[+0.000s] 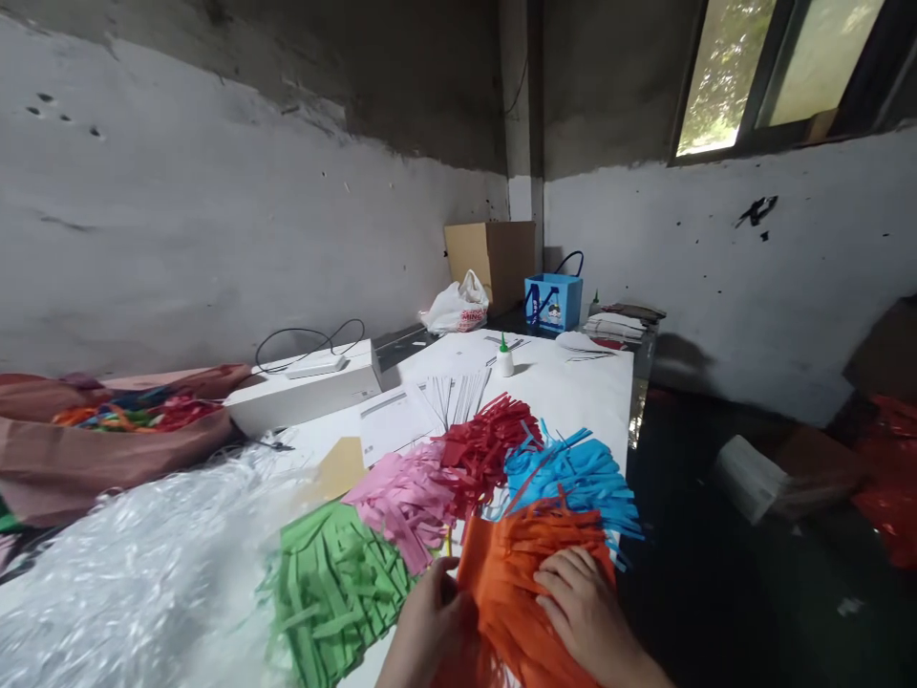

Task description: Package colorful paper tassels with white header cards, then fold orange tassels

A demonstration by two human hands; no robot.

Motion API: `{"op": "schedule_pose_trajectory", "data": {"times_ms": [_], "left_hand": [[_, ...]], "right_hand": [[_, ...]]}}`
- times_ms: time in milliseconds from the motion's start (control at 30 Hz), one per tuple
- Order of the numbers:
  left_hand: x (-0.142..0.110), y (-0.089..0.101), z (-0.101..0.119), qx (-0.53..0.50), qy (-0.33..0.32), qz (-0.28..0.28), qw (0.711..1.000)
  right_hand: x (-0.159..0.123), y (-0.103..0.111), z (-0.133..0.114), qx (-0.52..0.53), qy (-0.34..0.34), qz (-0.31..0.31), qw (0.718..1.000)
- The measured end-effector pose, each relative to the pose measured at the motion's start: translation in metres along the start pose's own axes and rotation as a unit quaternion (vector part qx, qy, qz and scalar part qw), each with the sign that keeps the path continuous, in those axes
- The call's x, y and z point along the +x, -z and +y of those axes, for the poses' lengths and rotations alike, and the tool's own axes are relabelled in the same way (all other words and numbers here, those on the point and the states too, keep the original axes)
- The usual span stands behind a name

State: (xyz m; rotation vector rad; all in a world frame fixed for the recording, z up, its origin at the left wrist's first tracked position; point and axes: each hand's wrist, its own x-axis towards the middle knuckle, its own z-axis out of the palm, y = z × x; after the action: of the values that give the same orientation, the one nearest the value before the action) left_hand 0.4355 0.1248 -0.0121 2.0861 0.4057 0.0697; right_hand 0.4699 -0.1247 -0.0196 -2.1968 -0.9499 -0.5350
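Note:
A fringed orange sheet (501, 573), cut into many thin strips, lies on the white-covered table in front of me. At its left edge, my left hand (434, 616) is closed on the orange material; its fingertips are partly hidden. My right hand (584, 607) rests on the orange strips with fingers stretched out and slightly bent. Around the orange sheet lie other fringed bundles: a blue one (573, 478), a dark red one (491, 449), a pink one (405, 492) and a green one (340, 583).
Clear plastic strands (143, 573) are heaped at left. Behind stand a white box (308, 387), a green-tipped glue bottle (504, 359), a white plastic bag (458, 306), a cardboard box (501, 253) and a blue bag (555, 301). A pinkish bag (72, 468) holds coloured strips.

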Motion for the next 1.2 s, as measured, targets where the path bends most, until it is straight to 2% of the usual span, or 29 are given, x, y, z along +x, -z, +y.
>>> {"op": "schedule_pose_trajectory", "data": {"times_ms": [133,233,433,533,633,733,800,933,1100,1200], "left_hand": [[-0.014,0.008,0.006,-0.116,0.04,-0.045,0.991],[-0.026,0.014,0.005,-0.187,0.079,-0.071,0.977],[-0.041,0.014,0.004,-0.289,0.122,-0.037,0.949],[-0.046,0.014,0.01,-0.323,0.123,-0.007,0.938],[-0.052,0.017,0.016,-0.353,0.125,0.007,0.927],[-0.057,0.017,0.018,-0.394,0.126,0.018,0.91],[-0.059,0.015,0.016,-0.423,0.131,0.026,0.896],[-0.064,0.013,0.016,-0.462,0.121,0.011,0.878],[-0.069,0.014,0.02,-0.476,0.076,-0.03,0.876],[-0.069,0.013,0.018,-0.476,0.046,-0.033,0.878]], "right_hand": [[-0.008,0.001,-0.005,0.014,0.022,0.009,1.0],[-0.011,0.01,-0.011,0.023,0.052,0.002,0.998],[0.003,0.033,-0.031,0.038,0.105,0.021,0.994],[0.015,0.025,-0.047,0.055,0.139,0.011,0.989],[0.022,0.005,-0.06,0.056,0.143,-0.059,0.986],[0.024,-0.012,-0.066,0.062,0.122,-0.12,0.983],[0.026,-0.017,-0.067,0.076,0.1,-0.129,0.984],[0.029,-0.014,-0.066,0.117,0.029,-0.129,0.984],[0.038,-0.007,-0.067,0.162,-0.066,-0.138,0.975],[0.044,-0.004,-0.067,0.179,-0.097,-0.15,0.967]]}}
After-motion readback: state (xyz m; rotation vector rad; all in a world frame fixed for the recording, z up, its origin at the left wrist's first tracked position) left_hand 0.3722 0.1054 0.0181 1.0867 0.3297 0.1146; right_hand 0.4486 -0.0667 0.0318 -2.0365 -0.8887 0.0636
